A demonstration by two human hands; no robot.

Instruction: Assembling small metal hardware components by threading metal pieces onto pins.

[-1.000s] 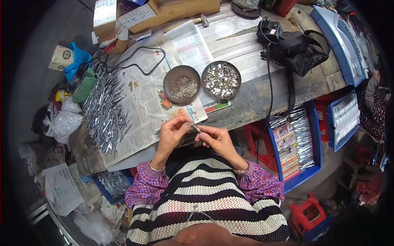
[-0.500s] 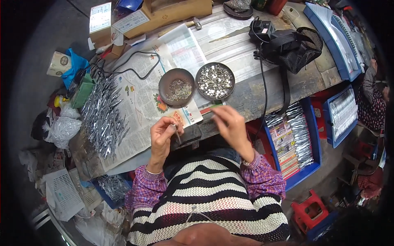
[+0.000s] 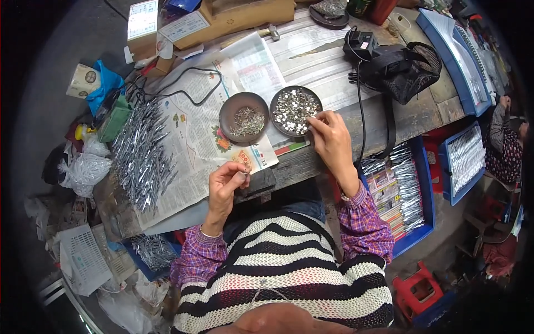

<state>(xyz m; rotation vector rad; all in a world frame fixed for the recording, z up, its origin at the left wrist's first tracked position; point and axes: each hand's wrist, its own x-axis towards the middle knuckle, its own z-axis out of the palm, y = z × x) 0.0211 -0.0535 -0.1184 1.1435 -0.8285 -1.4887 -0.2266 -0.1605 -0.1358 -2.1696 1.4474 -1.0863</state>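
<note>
My left hand (image 3: 225, 186) is closed in a pinch above the front edge of the bench, with a small metal part (image 3: 246, 171) at its fingertips; its exact kind is too small to tell. My right hand (image 3: 332, 139) reaches over the near right rim of a dark round dish (image 3: 272, 119) filled with small shiny metal pieces (image 3: 295, 106). Its thumb and fingers are pinched together among the pieces, and what is between them is hidden. Just left of that dish stands a brown dish (image 3: 228, 114) with a pile of small rivet-like pins (image 3: 247, 121).
Newspaper (image 3: 189, 145) covers the bench's left part, with a heap of slim metal strips (image 3: 142, 156) on it. A hammer (image 3: 272, 32), black mesh bag (image 3: 414, 72) and cable lie farther back. Blue trays (image 3: 428, 222) of metal parts stand at right; a person (image 3: 503, 136) sits beyond.
My right hand has moved right and forward from the bench edge into the dish of shiny pieces. My left hand stays near the same spot, still pinching its metal part.
</note>
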